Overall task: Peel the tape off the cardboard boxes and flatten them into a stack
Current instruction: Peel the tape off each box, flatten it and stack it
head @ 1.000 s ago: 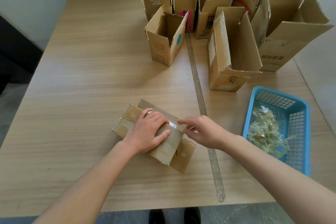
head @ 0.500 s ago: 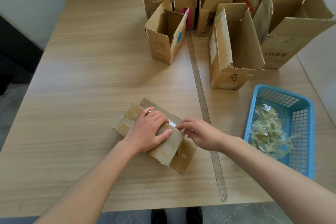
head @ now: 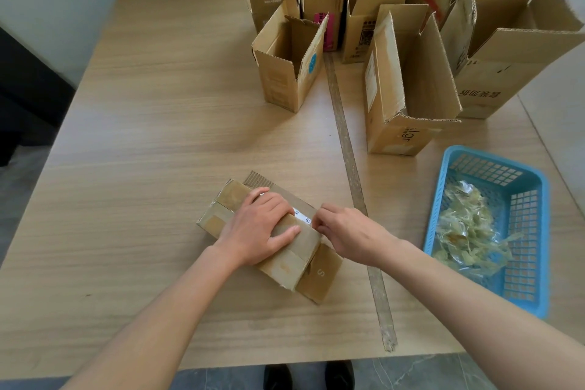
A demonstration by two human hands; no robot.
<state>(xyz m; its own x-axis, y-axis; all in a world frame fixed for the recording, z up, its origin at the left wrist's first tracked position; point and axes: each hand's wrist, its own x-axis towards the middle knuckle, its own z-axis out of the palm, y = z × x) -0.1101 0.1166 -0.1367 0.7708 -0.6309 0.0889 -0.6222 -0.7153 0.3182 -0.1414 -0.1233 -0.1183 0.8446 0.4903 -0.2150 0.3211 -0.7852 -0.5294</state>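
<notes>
Our left hand (head: 259,228) lies flat on the small taped box (head: 272,241), fingers nearly straight and spread over its top, thumb stretched along the near side; this grip is open and only presses down. Our right hand (head: 346,236) has its grip closed to a pinch: fingertips (head: 318,221) curled together at the box's right edge, next to the white label (head: 302,216). We judge they nip the end of the tape (head: 292,258), though the pinched bit itself is too small to make out.

Compared with a second ago, the right hand has slid leftward from just beside the box until its fingertips meet the edge, and its fingers have curled tighter. The left hand and the box have stayed where they were.

The box lies on its side on the wooden counter (head: 142,152), near the front edge, with one end flap marked "S" (head: 320,272) lying open toward us. To the right stands a blue basket (head: 522,250) holding a crumpled heap of peeled tape strips (head: 468,228). At the back of the counter stand several open cardboard boxes (head: 405,79), upright with flaps raised; what we can see inside them is bare cardboard. A long strip of tape (head: 356,187) runs along the counter between the box and the basket.
</notes>
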